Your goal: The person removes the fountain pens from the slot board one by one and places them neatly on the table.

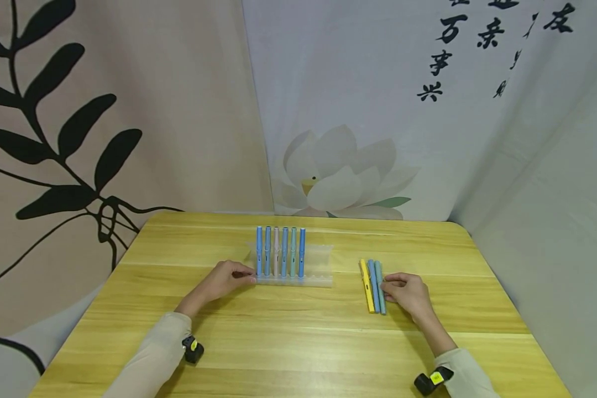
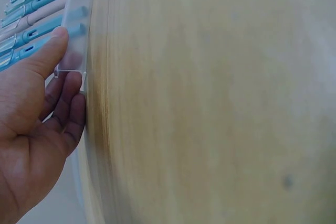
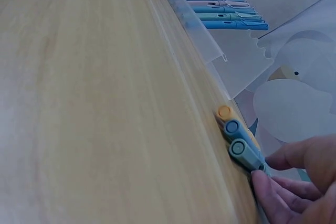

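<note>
A clear plastic pen stand holds several upright pens in blue, pink and green, side by side in its left part. My left hand grips the stand's left end; in the left wrist view the thumb lies on its front strip and the fingers curl at its end. To the right, three pens lie together on the table: a yellow pen, a blue pen and a green pen. My right hand pinches the green pen, the rightmost, between thumb and fingers near its middle.
The wooden table has its far edge close to a patterned curtain with leaves, a lotus and dark characters. Another white curtain hangs along the right side. The stand's right part holds no pens.
</note>
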The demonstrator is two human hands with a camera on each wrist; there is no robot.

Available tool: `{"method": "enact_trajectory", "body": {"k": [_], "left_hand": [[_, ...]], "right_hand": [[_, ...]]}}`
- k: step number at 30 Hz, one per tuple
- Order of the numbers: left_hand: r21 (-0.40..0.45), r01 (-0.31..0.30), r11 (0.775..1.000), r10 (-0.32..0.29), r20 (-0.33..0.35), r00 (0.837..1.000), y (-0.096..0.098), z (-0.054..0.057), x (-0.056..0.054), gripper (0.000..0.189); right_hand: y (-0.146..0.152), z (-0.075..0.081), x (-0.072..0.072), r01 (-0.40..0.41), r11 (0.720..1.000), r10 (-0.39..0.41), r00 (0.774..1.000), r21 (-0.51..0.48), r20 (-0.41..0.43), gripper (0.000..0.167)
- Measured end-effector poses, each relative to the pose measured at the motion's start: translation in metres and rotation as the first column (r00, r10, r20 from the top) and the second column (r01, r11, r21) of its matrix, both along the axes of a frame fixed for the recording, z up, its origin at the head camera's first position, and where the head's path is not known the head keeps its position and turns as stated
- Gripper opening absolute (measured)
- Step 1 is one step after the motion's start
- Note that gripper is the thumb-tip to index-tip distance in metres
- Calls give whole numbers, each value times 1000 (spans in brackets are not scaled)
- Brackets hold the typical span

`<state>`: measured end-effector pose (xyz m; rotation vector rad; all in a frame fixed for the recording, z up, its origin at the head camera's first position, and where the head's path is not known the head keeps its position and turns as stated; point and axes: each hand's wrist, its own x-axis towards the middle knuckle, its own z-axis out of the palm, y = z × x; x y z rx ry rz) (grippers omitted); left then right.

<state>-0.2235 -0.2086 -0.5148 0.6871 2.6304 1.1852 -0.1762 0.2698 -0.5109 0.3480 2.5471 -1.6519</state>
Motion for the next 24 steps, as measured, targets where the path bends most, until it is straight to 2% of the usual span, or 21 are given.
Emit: {"method": "enact_trajectory", "body": {"k": [7,18,24], "left_hand": [[5,6,1000,-6,-4,1000,0,-1,0,31],[2,2,1000,-2,-11,1000,0,0,0,32],[-6,4,1000,-4,-18,1000,0,-1,0,32]], "right_hand": [[1,1,0,2,1000,-2,1000,-1,-14,33],[4,16,4,-30,991,46,992,131,-115,36],[-2,25,4,-61,978,100,977,201,-190,38]]}}
